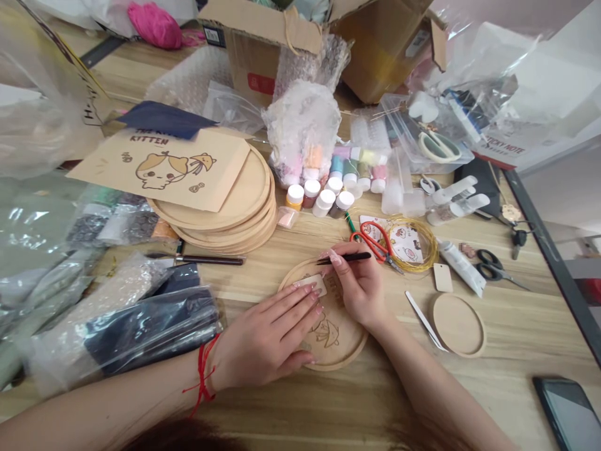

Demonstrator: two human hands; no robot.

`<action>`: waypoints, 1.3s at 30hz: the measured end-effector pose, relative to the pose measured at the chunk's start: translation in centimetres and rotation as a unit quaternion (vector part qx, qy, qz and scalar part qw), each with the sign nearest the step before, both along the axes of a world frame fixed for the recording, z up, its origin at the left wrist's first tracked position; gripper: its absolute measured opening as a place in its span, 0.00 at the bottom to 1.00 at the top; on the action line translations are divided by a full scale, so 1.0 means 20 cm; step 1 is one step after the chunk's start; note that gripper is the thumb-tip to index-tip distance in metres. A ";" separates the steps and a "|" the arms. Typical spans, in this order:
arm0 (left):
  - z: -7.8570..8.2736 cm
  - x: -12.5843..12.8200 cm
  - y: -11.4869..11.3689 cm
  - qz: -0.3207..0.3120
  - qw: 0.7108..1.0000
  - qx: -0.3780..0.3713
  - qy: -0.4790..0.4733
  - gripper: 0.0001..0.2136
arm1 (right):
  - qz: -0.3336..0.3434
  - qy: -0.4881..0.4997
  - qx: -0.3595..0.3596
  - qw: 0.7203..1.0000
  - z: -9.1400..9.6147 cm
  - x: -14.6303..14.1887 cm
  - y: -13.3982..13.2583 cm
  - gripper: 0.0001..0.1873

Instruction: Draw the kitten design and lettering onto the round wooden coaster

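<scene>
A round wooden plate [350, 347] with a raised rim lies before me, with lettering and a cartoon drawing on its face. My left hand [277, 329] lies across its left part, fingers stretched out flat. Under those fingertips is a small pale rectangular tag [315, 285], partly covered. My right hand [359, 285] is over the plate's upper right, closed around slim black tweezers [350, 257]. Their thin end points left, just above the tag; whether it touches anything I cannot tell.
Stacked wooden plates [225, 232] carry a printed kitten sheet [188, 166]. Paint jars [323, 202], red-handled pliers [375, 241], coiled gold wire [429, 241], a white tube [462, 266], white tweezers [425, 321] and a smaller round plate [457, 324] lie around. A phone [570, 407] is at front right.
</scene>
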State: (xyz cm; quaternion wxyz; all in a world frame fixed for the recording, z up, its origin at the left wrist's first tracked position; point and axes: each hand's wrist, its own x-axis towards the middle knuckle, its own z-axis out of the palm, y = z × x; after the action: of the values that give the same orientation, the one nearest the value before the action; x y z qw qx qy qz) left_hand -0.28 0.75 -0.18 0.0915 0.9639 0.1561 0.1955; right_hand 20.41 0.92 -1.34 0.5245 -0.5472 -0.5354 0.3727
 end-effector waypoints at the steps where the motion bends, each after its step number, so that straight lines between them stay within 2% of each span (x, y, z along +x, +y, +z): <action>1: 0.00 0.00 0.00 0.000 1.000 0.002 0.000 0.23 | 0.001 -0.005 0.001 1.000 0.00 0.00 0.00 0.04; 9: 0.01 0.00 0.00 0.027 0.999 0.012 0.021 0.27 | -0.020 -0.069 -0.002 0.997 0.00 0.01 -0.01 0.05; 17: 0.01 0.00 -0.02 0.075 0.997 0.018 0.030 0.29 | -0.040 -0.089 0.003 0.995 -0.02 0.01 0.00 0.06; 22: 0.01 0.00 -0.03 0.083 0.996 0.022 0.023 0.29 | -0.025 -0.037 0.005 0.999 0.00 0.01 0.01 0.06; 25: 0.01 0.00 -0.03 0.083 0.996 0.020 0.020 0.27 | -0.009 0.015 -0.021 1.000 0.02 0.01 0.02 0.07; 29: 0.01 0.01 -0.03 0.078 0.997 0.018 0.022 0.27 | 0.044 0.040 -0.050 0.997 0.02 0.02 0.03 0.06; 39: 0.01 0.01 -0.04 0.077 0.997 0.005 0.026 0.27 | 0.064 -0.092 -0.008 0.994 0.01 0.02 0.03 0.04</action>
State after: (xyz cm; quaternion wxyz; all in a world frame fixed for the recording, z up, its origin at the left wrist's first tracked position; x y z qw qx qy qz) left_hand -0.11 0.04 0.04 0.0675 0.9542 0.2310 0.1775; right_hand 20.87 1.53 -1.10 0.4431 -0.5480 -0.6125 0.3580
